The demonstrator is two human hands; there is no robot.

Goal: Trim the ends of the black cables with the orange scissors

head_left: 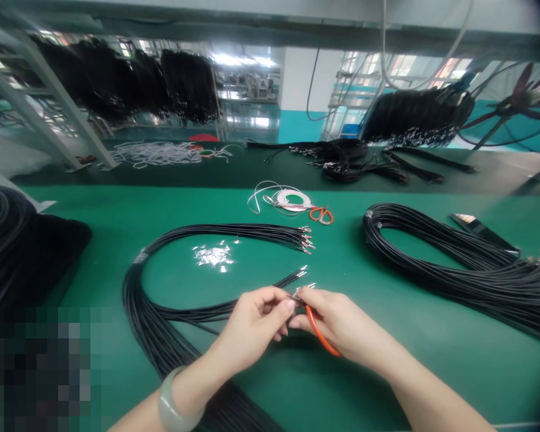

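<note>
A bundle of black cables (pixel 137 300) curves over the green table, its upper ends fanned out with metal tips. My left hand (pixel 258 324), with a pale bangle on the wrist, pinches a black cable near its end. My right hand (pixel 337 321) is closed on orange-handled scissors (pixel 320 336), whose blades meet the cable end at my left fingertips. The fingers of both hands nearly touch, and the exact cable end is partly hidden. Small clear scraps (pixel 213 255) lie inside the curve of the bundle.
A white coil (pixel 293 200) and a second orange-handled pair of scissors (pixel 321 215) lie further back. Another cable loop (pixel 432 270) is at the right, beside a dark blade-like object (pixel 486 234). Dark cables (pixel 9 246) fill the left edge. White strips (pixel 157 153) lie behind.
</note>
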